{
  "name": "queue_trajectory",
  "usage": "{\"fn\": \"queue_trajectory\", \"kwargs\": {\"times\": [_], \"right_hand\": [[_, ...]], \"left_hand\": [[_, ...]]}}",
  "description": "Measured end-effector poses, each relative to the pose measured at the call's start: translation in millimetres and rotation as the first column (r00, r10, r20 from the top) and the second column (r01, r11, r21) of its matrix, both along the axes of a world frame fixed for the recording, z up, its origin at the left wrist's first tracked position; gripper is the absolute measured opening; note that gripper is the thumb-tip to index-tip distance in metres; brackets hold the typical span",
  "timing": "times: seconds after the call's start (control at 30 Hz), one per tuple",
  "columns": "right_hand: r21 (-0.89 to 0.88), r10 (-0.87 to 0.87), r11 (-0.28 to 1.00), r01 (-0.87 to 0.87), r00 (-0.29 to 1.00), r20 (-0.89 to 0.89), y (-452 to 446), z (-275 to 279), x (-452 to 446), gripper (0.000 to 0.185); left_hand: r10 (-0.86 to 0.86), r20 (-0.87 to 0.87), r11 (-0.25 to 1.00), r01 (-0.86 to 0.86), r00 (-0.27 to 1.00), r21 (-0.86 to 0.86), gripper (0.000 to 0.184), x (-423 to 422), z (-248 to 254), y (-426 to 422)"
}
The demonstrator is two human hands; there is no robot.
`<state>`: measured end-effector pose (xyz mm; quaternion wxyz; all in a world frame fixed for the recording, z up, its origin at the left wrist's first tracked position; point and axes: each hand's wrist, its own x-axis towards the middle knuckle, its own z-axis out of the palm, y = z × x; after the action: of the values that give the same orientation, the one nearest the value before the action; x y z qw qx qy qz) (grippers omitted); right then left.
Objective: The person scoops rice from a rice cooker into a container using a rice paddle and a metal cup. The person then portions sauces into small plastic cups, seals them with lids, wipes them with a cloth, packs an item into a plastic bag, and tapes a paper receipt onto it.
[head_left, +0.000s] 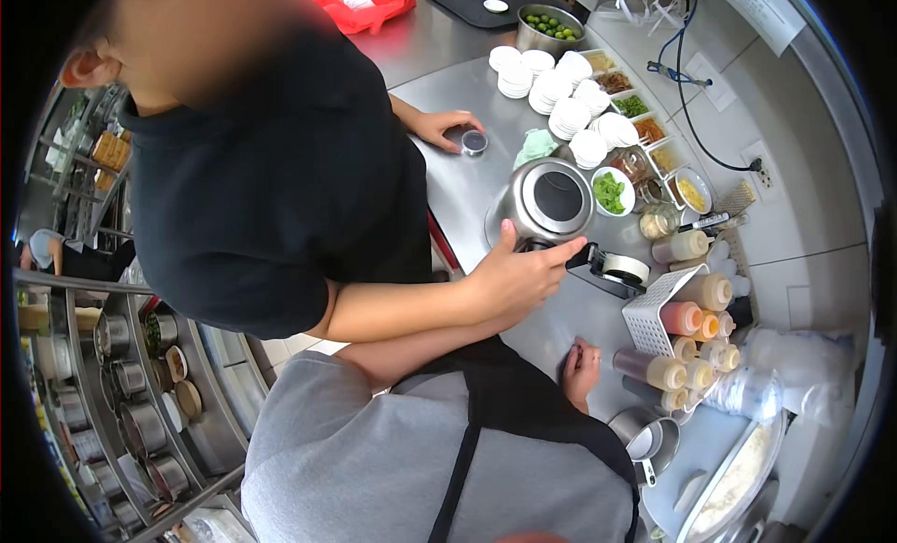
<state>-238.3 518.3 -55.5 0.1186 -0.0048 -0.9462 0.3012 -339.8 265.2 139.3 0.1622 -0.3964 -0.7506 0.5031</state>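
On the counter (467, 188), close to the apron, my right hand (581, 373) is closed, its fingers curled around something dark that I cannot make out. My left forearm runs under a co-worker's forearm, and the left hand's fingers are hidden there. The co-worker's near hand (528, 267) is at the black handle of a steel jug-like vessel (500, 216) with a dark round top. A black-and-white device (624, 270) is beside that handle. The co-worker's other hand (447, 129) touches a small clear cup (475, 143) with dark contents.
White stacked cups or lids (570, 99) stand beyond the vessel, near garnish trays (631, 106) and a bowl of greens (612, 191). Sauce bottles (705, 291) fill a white basket (647, 314) on the right. A steel saucepan (663, 445) is near my right side. The co-worker stands at my left.
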Motion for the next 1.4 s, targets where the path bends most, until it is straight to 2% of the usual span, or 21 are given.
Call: {"fn": "queue_trajectory", "kwargs": {"times": [0.07, 0.1, 0.13, 0.17, 0.2, 0.23, 0.27, 0.3, 0.63, 0.7, 0.77, 0.8, 0.9, 1.03, 1.1, 1.27, 1.4], "right_hand": [[0.058, 0.043, 0.998, -0.038, 0.994, -0.102, 1, -2, -2, 0.015], [0.061, 0.04, 0.998, -0.034, 0.995, -0.096, 2, -4, -1, 0.015], [0.05, 0.03, 0.998, -0.026, 0.997, -0.07, 2, -5, -1, 0.015], [0.039, 0.02, 0.999, -0.019, 0.999, -0.044, 3, -6, 0, 0.015], [0.04, 0.019, 0.999, -0.018, 0.999, -0.042, 2, -5, 0, 0.015], [0.038, 0.015, 0.999, -0.014, 0.999, -0.029, 2, -4, 0, 0.015], [0.036, 0.01, 0.999, -0.01, 1.0, -0.016, 1, -2, -1, 0.014], [0.035, 0.009, 0.999, -0.008, 1.0, -0.015, 1, -2, -1, 0.014], [0.07, 0.035, 0.997, -0.029, 0.996, -0.084, 3, -5, -3, 0.016], [0.064, 0.028, 0.998, -0.022, 0.996, -0.085, 3, -6, 0, 0.016], [0.039, 0.012, 0.999, -0.01, 0.999, -0.049, 4, -10, 0, 0.015], [0.05, 0.03, 0.998, -0.026, 0.997, -0.07, 4, -7, -1, 0.016], [0.039, 0.025, 0.999, -0.022, 0.996, -0.088, 7, -11, 0, 0.015], [0.025, -0.02, 0.999, 0.023, 0.994, -0.105, 4, -14, 6, 0.014], [0.035, -0.03, 0.999, 0.036, 0.989, -0.142, 7, -16, 2, 0.014], [0.016, -0.017, 1.0, 0.02, 0.987, -0.162, 6, -14, 5, 0.015], [-0.007, -0.024, 1.0, 0.023, 0.982, -0.185, 7, -14, 6, 0.012]], "left_hand": [[-0.112, 0.382, 0.939, -0.029, 0.918, 0.344, 0.046, 3, 1, -1], [-0.116, 0.386, 0.938, -0.028, 0.915, 0.346, 0.046, -2, 1, -6], [-0.333, 0.233, 0.879, 0.211, 0.914, 0.428, 0.04, -10, 3, -12], [-0.353, 0.272, 0.639, 0.019, 0.895, 0.769, 0.036, -2, -32, -2], [-0.493, 0.231, 0.225, -0.134, 0.839, 0.965, 0.033, 6, -66, 8], [-0.578, 0.343, -0.466, -0.645, 0.74, 0.606, 0.033, 25, -94, 25], [-0.596, 0.416, -0.536, -0.726, 0.687, 0.431, 0.026, 31, -124, 29], [-0.621, 0.477, -0.59, -0.772, 0.622, 0.238, 0.021, 32, -111, 27], [-0.62, 0.412, -0.603, -0.742, 0.667, 0.293, 0.024, 33, -115, 13], [-0.606, 0.506, -0.585, -0.775, 0.614, 0.24, 0.027, 35, -128, 6], [-0.586, 0.514, -0.592, -0.764, 0.627, 0.257, 0.031, 36, -142, 2], [-0.514, 0.469, -0.645, -0.684, 0.719, 0.341, 0.029, 35, -139, 2], [-0.431, 0.389, -0.735, -0.567, 0.814, 0.373, 0.027, 28, -122, 5], [-0.398, 0.375, -0.77, -0.527, 0.837, 0.359, 0.023, 13, -123, -2], [-0.412, 0.371, -0.796, -0.527, 0.832, 0.298, 0.019, 2, -120, -5], [-0.457, 0.377, -0.811, -0.551, 0.806, 0.195, 0.012, -4, -79, -3], [-0.515, 0.39, -0.774, -0.609, 0.763, 0.171, 0.013, 3, -48, -12]]}}
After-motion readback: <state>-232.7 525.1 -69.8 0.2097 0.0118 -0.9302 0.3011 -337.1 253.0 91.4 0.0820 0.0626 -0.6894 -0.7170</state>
